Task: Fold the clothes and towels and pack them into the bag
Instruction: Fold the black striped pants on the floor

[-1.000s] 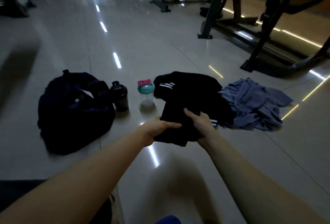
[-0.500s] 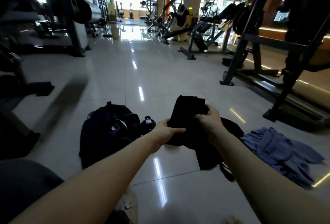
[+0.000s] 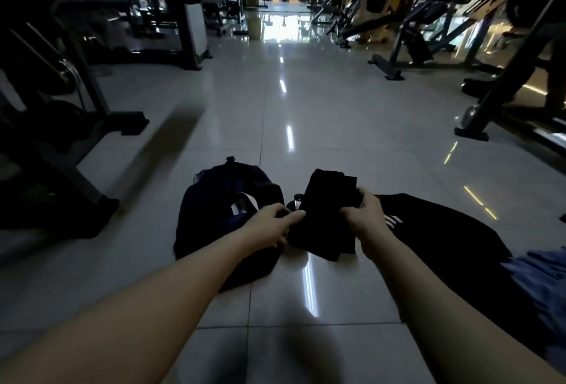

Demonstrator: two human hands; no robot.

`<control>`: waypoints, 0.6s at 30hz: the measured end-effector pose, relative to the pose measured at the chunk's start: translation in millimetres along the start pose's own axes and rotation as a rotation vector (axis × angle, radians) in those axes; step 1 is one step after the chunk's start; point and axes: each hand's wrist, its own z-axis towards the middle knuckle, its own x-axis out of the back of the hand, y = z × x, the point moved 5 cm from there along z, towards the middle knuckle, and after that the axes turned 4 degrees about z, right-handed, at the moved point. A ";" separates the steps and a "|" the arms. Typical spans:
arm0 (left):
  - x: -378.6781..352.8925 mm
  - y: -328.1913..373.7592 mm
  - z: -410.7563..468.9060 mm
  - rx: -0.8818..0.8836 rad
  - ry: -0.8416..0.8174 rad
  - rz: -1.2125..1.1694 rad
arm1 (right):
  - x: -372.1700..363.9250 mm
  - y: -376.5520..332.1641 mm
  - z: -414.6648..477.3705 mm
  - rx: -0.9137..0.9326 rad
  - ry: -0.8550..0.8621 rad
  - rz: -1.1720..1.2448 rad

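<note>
**Both hands on the folded black garment, beside the bag**

Right hand [image 3: 364, 219]: fingers curled round the right edge of the folded black garment [image 3: 326, 215], firm grip. Left hand [image 3: 271, 226]: thumb and fingers pinch its left edge. The garment is held between the hands, just right of the dark bag [image 3: 214, 209], which lies on the tiled floor [image 3: 306, 108].

Count:
- 2 hands
- 1 folded garment in hand
- 1 bag
- 1 black striped garment [image 3: 428, 236] on the floor at right
- 1 blue towel [image 3: 539, 273] at far right, touching it
- 1 bottle [image 3: 297, 200], top only, between bag and held garment
</note>
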 end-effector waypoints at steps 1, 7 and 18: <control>15.2 -17.7 12.3 0.010 0.093 0.179 | -6.6 9.5 4.9 -0.015 -0.008 -0.003; 57.8 -103.6 65.1 0.190 0.297 0.865 | -50.3 60.8 21.2 -0.117 -0.146 -0.033; 11.0 -173.5 20.8 0.418 -0.084 0.652 | -87.0 72.7 41.4 -0.007 -0.275 -0.186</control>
